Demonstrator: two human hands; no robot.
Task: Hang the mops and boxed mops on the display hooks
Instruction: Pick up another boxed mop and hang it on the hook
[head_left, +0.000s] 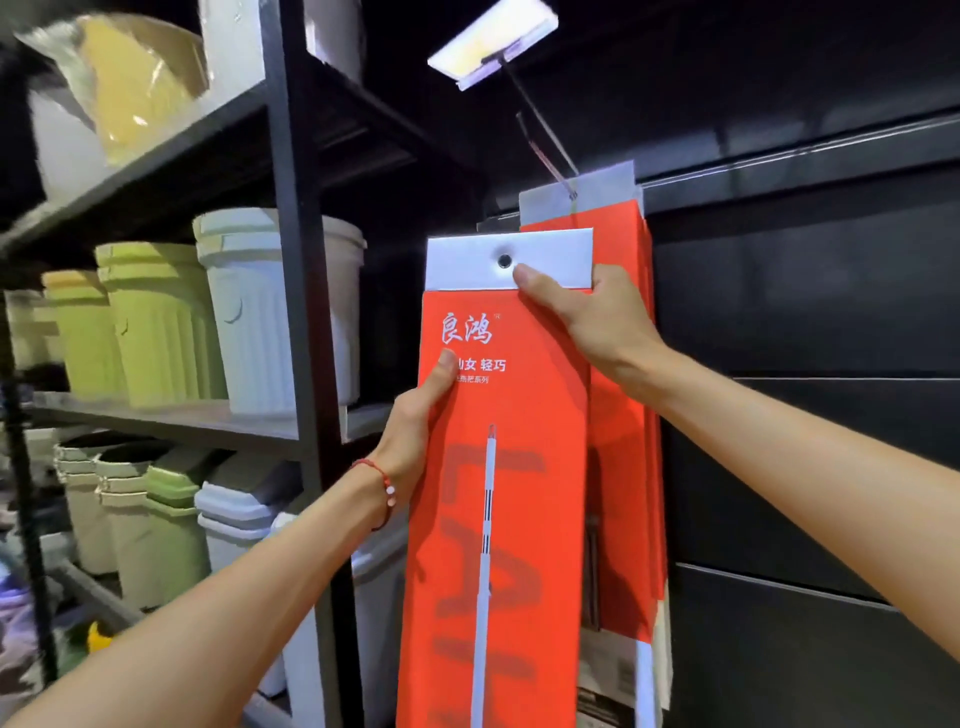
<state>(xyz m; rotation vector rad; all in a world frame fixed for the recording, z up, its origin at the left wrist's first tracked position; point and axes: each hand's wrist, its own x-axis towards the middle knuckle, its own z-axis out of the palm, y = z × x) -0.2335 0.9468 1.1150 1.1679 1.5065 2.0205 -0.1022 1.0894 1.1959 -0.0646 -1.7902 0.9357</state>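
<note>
A tall red boxed mop (524, 467) with a white top flap and a round hanging hole (504, 260) is held upright in front of me. My left hand (415, 431) grips its left edge, thumb on the front. My right hand (587, 322) clasps its upper right corner, thumb just below the hole. Behind it, other red boxed mops (618, 249) hang on a long wire display hook (545, 150) that juts out from the dark wall panel. The held box's hole sits below and in front of the hook's tip.
A price-tag holder (493, 44) sits at the hook's outer end, above the box. At the left, a black metal shelf unit (296, 260) carries stacked green and white plastic bins (156, 322). Dark slat wall (805, 312) fills the right.
</note>
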